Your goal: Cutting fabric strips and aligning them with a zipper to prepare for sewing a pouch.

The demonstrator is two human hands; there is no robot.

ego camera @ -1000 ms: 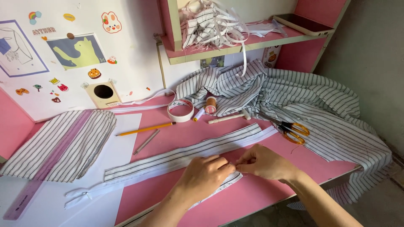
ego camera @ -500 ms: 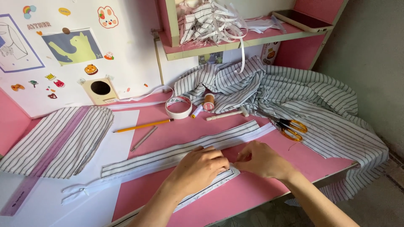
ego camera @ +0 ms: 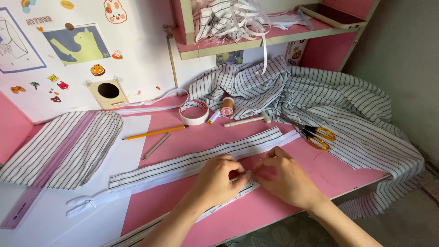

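A pink tabletop (ego camera: 292, 208) fills most of the frame, backed in the upper left by a white wall board (ego camera: 137, 41) dotted with stickers and a cat picture. A pink shelf (ego camera: 274, 39) runs across the top, heaped with striped fabric scraps (ego camera: 228, 16), and a dark phone (ego camera: 329, 14) lies at its right end.

At the lower middle, my left hand (ego camera: 218, 176) and my right hand (ego camera: 283, 176) meet over a long striped fabric strip (ego camera: 201, 158) that runs from the lower left up to the centre right. Both hands are closed in a pinch on the strip's near edge, fingertips almost touching each other where the fabric folds. A second narrow strip (ego camera: 228, 203) lies just below my left hand, running off toward the bottom left.

A large striped cloth (ego camera: 347, 110) is bunched across the upper right and hangs over the tabletop's right edge. Yellow-handled scissors (ego camera: 315, 135) rest on it, just right of the strip's far end. Above the strip, in the centre, sit a tape roll (ego camera: 193, 112), a thread spool (ego camera: 227, 106) and a white seam ripper (ego camera: 249, 121). To their left lie a yellow pencil (ego camera: 155, 132) and a thin grey stick (ego camera: 156, 146).

At the left, a folded striped piece (ego camera: 68, 146) lies with a translucent purple ruler (ego camera: 32, 192) across it, partly on a white paper sheet (ego camera: 123, 174).
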